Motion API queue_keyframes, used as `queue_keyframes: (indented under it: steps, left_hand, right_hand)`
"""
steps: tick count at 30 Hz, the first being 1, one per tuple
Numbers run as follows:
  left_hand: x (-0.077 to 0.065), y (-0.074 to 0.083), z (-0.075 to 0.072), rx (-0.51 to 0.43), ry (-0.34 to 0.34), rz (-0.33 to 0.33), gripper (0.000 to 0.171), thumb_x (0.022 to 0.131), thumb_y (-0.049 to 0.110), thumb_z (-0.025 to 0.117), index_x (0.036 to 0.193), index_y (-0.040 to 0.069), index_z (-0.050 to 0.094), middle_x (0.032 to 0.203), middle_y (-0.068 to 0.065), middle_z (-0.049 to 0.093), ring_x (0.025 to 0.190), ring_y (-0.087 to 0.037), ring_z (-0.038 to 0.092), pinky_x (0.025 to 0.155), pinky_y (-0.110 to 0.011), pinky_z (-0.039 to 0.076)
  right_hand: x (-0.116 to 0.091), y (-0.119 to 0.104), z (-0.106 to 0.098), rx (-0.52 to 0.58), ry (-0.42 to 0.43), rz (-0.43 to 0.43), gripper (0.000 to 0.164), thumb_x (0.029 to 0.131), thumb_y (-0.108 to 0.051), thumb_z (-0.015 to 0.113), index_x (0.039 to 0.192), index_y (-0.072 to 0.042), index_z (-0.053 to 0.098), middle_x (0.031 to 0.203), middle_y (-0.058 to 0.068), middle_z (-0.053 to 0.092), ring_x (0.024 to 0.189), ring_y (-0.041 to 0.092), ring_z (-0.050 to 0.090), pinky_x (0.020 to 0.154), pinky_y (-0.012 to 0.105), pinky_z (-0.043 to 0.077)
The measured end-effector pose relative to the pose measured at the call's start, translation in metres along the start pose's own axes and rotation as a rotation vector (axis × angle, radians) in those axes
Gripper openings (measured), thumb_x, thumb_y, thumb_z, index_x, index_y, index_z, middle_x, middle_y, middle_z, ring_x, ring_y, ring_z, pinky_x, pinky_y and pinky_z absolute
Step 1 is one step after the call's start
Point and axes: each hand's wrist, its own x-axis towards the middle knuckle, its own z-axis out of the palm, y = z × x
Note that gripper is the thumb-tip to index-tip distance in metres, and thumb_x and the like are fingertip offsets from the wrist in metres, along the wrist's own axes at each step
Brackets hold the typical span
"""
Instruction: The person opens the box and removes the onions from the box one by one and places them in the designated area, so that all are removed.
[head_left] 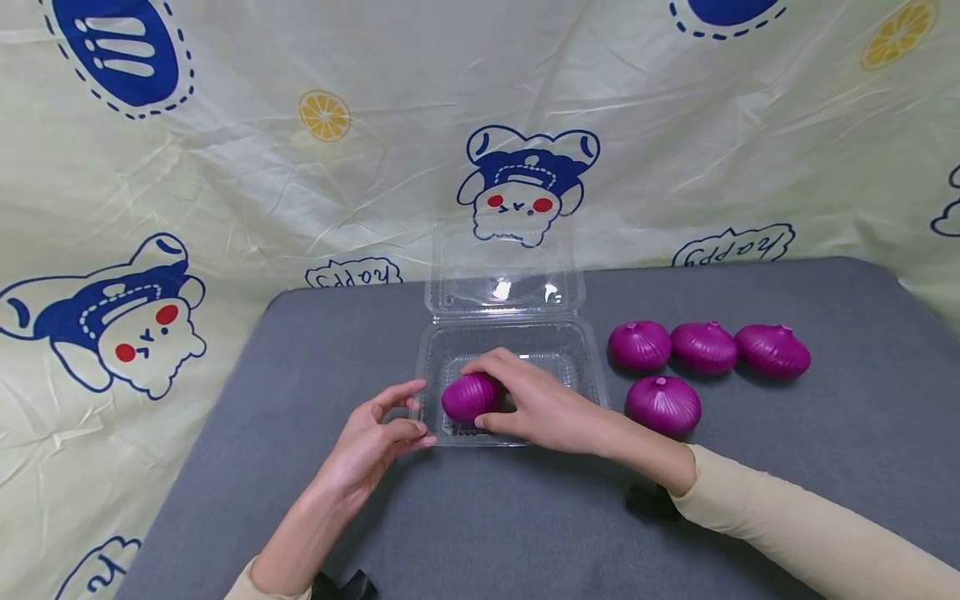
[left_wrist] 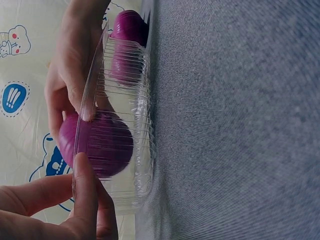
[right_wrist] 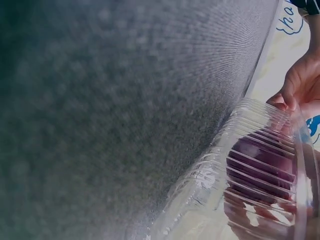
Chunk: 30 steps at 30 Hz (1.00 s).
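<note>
A clear plastic clamshell box stands with its lid raised at the back. My right hand reaches into it from the right, fingers and thumb around a purple onion in the left half. Through the ribbed wall, the left wrist view shows this onion low inside the rim. At the box's front left corner, my left hand pinches the rim between thumb and fingers. The right wrist view has the left hand at the far end of the box, with the right fingers partly hidden behind plastic.
Right of the box, three purple onions stand in a row, the nearest onion close to the box wall. Another onion sits in front of them, beside the right forearm. A grey cloth covers the table; a printed curtain hangs behind.
</note>
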Motion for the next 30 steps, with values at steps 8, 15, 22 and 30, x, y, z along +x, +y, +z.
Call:
queue_keyframes:
  steps: [8, 15, 22, 30]
  left_hand:
    - [0.001, -0.001, 0.000, 0.002, 0.017, -0.014, 0.057, 0.086, -0.015, 0.054, 0.140, 0.001, 0.050, 0.109, -0.014, 0.042, 0.079, -0.023, 0.061, 0.081, -0.037, 0.059]
    - [0.001, -0.001, 0.000, -0.003, 0.012, -0.007, 0.057, 0.086, -0.016, 0.053, 0.140, 0.001, 0.050, 0.109, -0.014, 0.042, 0.079, -0.023, 0.061, 0.082, -0.037, 0.059]
    - [-0.001, -0.001, 0.000, -0.011, -0.004, 0.000, 0.058, 0.085, -0.017, 0.053, 0.140, 0.000, 0.049, 0.110, -0.014, 0.041, 0.080, -0.022, 0.059, 0.082, -0.036, 0.058]
    - [0.000, -0.001, 0.000, -0.008, 0.005, -0.006, 0.058, 0.085, -0.017, 0.053, 0.141, 0.000, 0.049, 0.109, -0.014, 0.041, 0.078, -0.022, 0.060, 0.080, -0.035, 0.059]
  right_hand:
    - [-0.011, -0.005, -0.008, 0.032, 0.080, -0.032, 0.054, 0.081, -0.022, 0.082, 0.129, -0.026, 0.056, 0.124, -0.011, 0.050, 0.104, 0.010, 0.056, 0.081, 0.030, 0.057]
    - [-0.023, -0.011, -0.020, 0.044, 0.181, -0.066, 0.057, 0.078, -0.021, 0.085, 0.126, -0.028, 0.055, 0.125, -0.012, 0.050, 0.108, 0.008, 0.054, 0.084, 0.026, 0.056]
    - [-0.038, -0.015, -0.031, 0.039, 0.256, -0.047, 0.063, 0.074, -0.023, 0.088, 0.127, -0.028, 0.055, 0.127, -0.012, 0.053, 0.109, 0.009, 0.054, 0.086, 0.030, 0.055]
    - [-0.056, -0.012, -0.042, 0.054, 0.290, -0.028, 0.060, 0.076, -0.028, 0.086, 0.127, -0.030, 0.055, 0.125, -0.014, 0.054, 0.107, 0.009, 0.055, 0.085, 0.033, 0.057]
